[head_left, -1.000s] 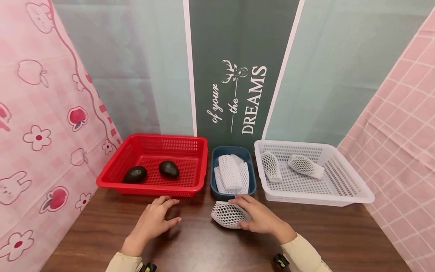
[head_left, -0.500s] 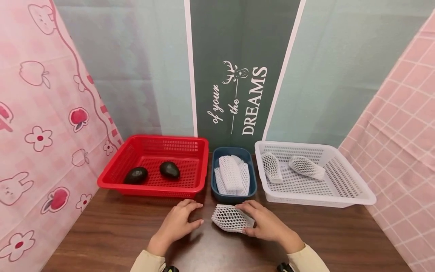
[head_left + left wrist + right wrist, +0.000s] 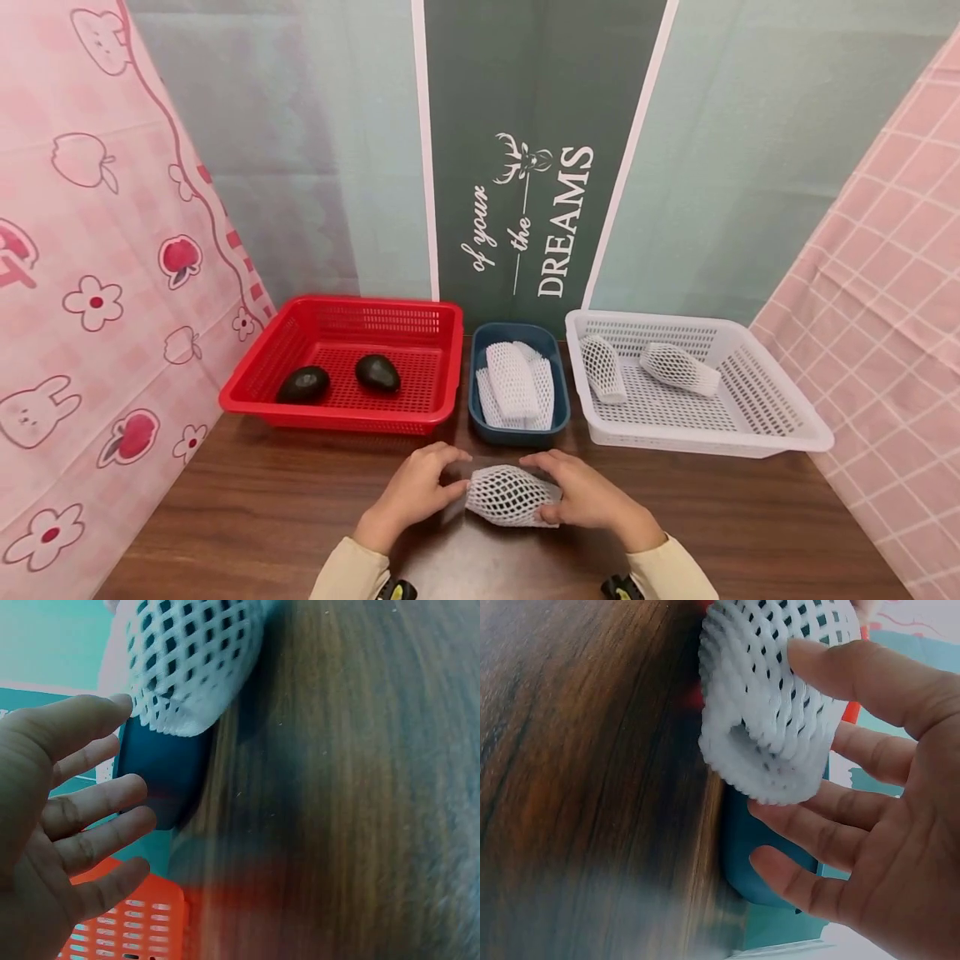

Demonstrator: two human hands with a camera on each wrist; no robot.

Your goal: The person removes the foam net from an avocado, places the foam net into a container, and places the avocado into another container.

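An avocado in a white foam net sleeve lies sideways at the front of the brown table, its dark skin showing through the mesh. My right hand holds its right end, thumb on the near side and fingers behind. The right wrist view shows the sleeve's open end beside those fingers. At the other end is my left hand, fingers spread and loosely bent. In the left wrist view its thumb reaches the sleeve's edge; whether it touches is hard to tell.
Behind the hands stands a blue bin with several white foam sleeves. To its left, a red basket holds two bare avocados. On the right, a white basket holds two sleeved ones.
My left hand has moved right, from in front of the red basket to the sleeved avocado's left end. The sleeved avocado and my right hand have come slightly nearer the table's front.
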